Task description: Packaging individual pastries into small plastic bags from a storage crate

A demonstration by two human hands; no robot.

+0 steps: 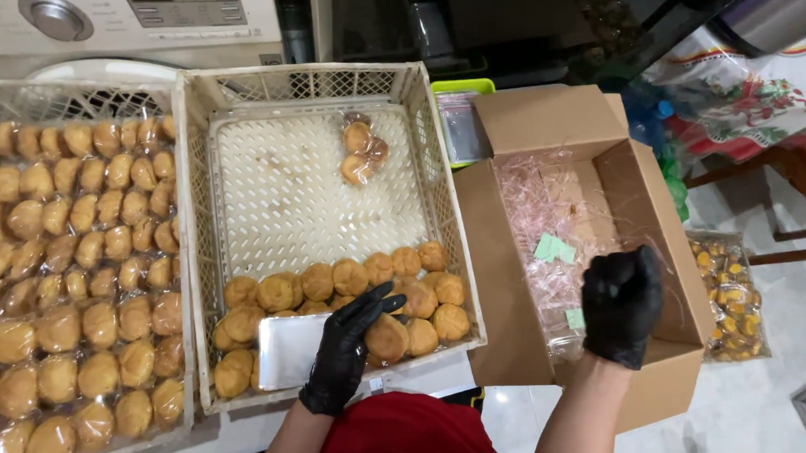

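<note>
Head view: pale floor tiles (755,401) fill the lower right. Left of frame, a crate of wrapped buns (70,268); centre, a cream crate (315,85) with bare buns (388,300); right, an open cardboard box (543,121). Left hand (349,347), fingers spread, rests on the buns beside a clear bag stack (291,349). Right hand (619,303), fisted, pinches clear film over the box.

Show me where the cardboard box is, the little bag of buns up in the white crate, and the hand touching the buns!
cardboard box (543,121): head view, on its back flap.
little bag of buns (363,151): head view, on its middle.
left hand (349,347): head view, on the glove's back.
</note>
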